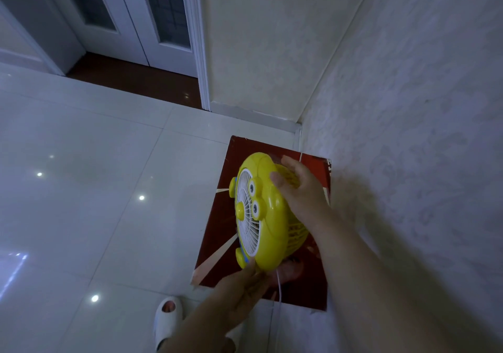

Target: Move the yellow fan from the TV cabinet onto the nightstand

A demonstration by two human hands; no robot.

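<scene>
The yellow fan (268,214) has a white grille, two round eyes and small yellow knobs, and it faces left. It is over a dark red square surface (217,233) that stands against the wall. My right hand (296,186) grips the fan's top and back. My left hand (242,292) holds its lower edge from below. A white cord (279,287) hangs down from the fan between my arms. Whether the fan rests on the red surface or is lifted off it I cannot tell.
A glossy white tiled floor (95,189) spreads to the left. White doors with dark glass panes (163,12) stand at the back over a brown threshold. A patterned wall (408,107) runs along the right. My foot in a white slipper (167,317) shows at the bottom.
</scene>
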